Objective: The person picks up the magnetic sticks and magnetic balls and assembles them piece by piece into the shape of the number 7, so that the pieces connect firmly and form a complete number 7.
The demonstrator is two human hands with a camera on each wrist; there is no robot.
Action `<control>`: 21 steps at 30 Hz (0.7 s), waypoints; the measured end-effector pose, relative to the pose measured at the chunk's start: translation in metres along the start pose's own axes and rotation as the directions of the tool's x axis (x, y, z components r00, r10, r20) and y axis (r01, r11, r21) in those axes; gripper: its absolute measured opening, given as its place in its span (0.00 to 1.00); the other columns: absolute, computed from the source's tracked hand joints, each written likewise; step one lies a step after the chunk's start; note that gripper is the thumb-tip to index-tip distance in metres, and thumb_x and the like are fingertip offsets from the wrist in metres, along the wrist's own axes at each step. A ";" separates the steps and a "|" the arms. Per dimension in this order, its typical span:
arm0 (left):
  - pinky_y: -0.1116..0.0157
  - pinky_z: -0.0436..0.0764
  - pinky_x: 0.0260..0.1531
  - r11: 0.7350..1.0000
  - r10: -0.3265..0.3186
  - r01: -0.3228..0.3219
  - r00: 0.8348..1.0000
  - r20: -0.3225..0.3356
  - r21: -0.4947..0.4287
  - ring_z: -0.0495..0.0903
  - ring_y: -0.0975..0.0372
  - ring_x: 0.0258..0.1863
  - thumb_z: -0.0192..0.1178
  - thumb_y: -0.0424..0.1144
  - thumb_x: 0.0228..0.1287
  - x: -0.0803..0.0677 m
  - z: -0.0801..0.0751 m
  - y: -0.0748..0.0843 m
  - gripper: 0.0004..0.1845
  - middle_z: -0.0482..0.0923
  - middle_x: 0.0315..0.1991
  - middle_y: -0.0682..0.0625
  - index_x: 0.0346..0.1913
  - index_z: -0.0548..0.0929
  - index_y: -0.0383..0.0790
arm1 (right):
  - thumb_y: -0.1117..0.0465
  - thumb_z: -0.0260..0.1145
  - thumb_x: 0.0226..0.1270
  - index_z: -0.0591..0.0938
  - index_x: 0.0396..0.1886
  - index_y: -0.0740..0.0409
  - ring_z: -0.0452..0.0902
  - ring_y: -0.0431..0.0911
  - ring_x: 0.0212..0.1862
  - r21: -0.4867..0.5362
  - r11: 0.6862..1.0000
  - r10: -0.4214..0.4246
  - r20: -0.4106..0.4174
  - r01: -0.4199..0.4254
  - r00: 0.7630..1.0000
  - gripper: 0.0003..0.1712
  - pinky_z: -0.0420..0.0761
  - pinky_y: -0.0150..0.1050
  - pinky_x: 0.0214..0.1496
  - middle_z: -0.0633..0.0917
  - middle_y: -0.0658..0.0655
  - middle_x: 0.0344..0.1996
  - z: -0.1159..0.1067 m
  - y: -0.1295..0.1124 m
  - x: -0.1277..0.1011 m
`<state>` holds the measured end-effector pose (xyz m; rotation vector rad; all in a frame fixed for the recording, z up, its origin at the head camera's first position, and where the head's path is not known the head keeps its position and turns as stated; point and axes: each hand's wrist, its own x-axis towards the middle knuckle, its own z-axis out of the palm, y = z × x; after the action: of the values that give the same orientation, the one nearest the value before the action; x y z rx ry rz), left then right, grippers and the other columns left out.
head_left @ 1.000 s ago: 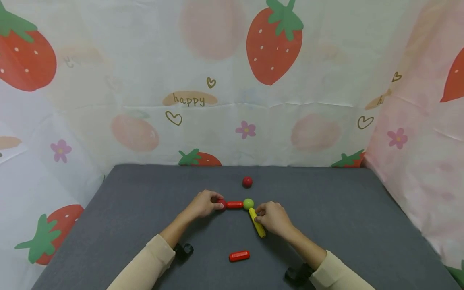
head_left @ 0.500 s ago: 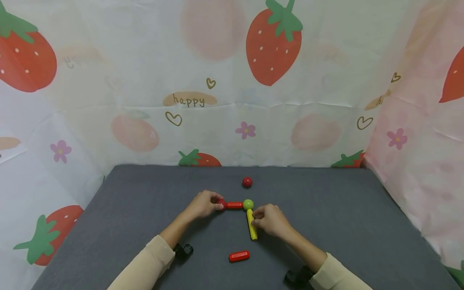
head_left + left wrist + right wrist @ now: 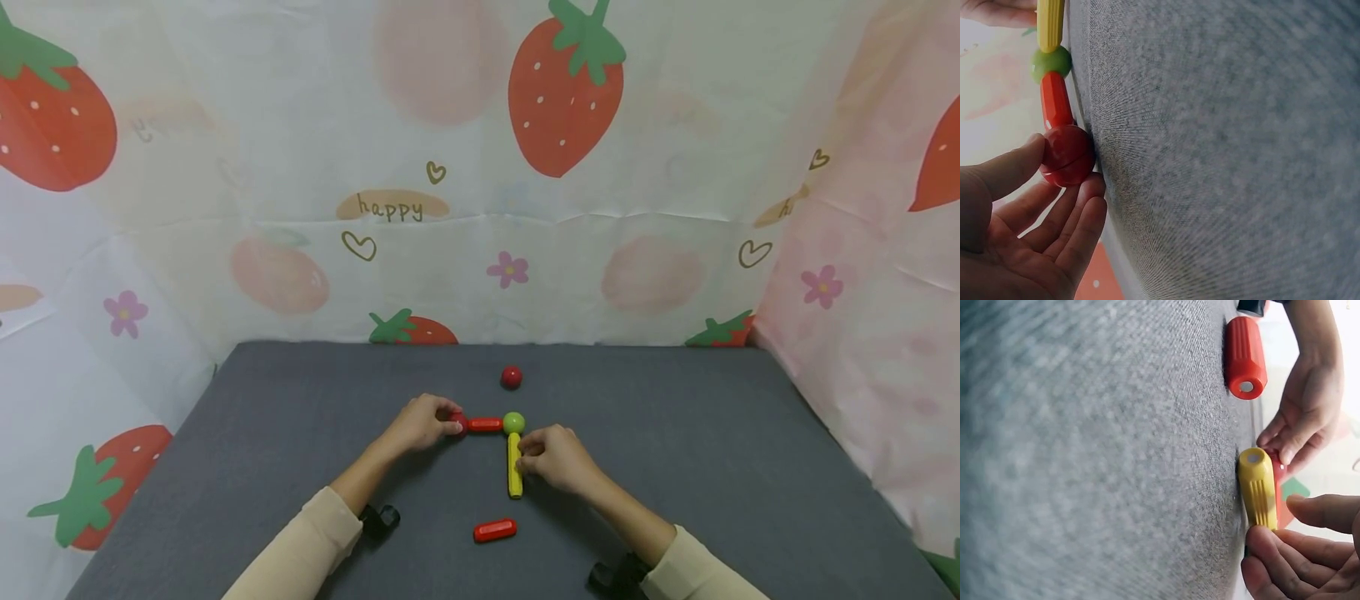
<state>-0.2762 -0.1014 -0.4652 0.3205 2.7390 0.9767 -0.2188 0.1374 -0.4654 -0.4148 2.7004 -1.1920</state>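
Between thumb and fingers, my left hand [image 3: 417, 422] pinches a red ball [image 3: 1067, 155] at the left end of a joined row. From that ball a short red rod [image 3: 486, 424] runs to a lime-green ball [image 3: 513, 422]. A longer yellow rod [image 3: 514, 467] extends from the green ball toward the front, at about a right angle to the red one. My right hand [image 3: 558, 457] is at the yellow rod's right side. In the right wrist view its fingertips touch the rod while the thumb stands off it.
Another red ball [image 3: 512, 377] lies behind the row, nearer the back edge. In front lies a loose red rod [image 3: 495, 530] with a metallic disc in its end. Strawberry-print cloth [image 3: 570, 275] hangs behind and beside the grey table [image 3: 300, 383].
The yellow rod's near end has swung left around the green ball, from slanted to pointing straight toward the front. My right hand has moved slightly left with it. My left hand has stayed in place.
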 end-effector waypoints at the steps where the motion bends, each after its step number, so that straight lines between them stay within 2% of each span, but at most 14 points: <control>1: 0.51 0.75 0.58 1.000 -0.001 0.001 1.000 0.000 0.000 0.79 0.52 0.54 0.65 0.39 0.63 0.000 0.000 0.000 0.15 0.83 0.51 0.45 0.52 0.85 0.40 | 0.65 0.71 0.59 0.87 0.42 0.67 0.82 0.40 0.32 0.005 1.000 -0.001 0.006 0.001 1.000 0.12 0.80 0.33 0.30 0.89 0.57 0.32 0.000 0.000 0.000; 8: 0.51 0.75 0.58 1.000 -0.002 0.002 1.000 0.000 -0.003 0.79 0.53 0.53 0.65 0.39 0.63 -0.001 0.000 0.001 0.15 0.83 0.50 0.45 0.52 0.85 0.40 | 0.64 0.71 0.60 0.86 0.43 0.66 0.83 0.41 0.35 0.019 1.000 -0.011 0.034 0.011 0.999 0.13 0.81 0.33 0.33 0.89 0.56 0.34 -0.001 0.005 0.001; 21: 0.51 0.75 0.58 1.000 0.003 -0.003 1.000 0.003 -0.008 0.79 0.53 0.54 0.65 0.39 0.64 0.000 -0.001 0.000 0.15 0.83 0.51 0.45 0.52 0.85 0.40 | 0.63 0.71 0.60 0.86 0.44 0.63 0.83 0.44 0.40 -0.002 0.994 -0.105 0.067 0.106 0.992 0.13 0.81 0.31 0.38 0.88 0.56 0.38 -0.008 0.011 0.001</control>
<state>-0.2766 -0.1021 -0.4646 0.3254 2.7320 0.9865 -0.2242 0.1495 -0.4679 -0.5946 2.6547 -1.1746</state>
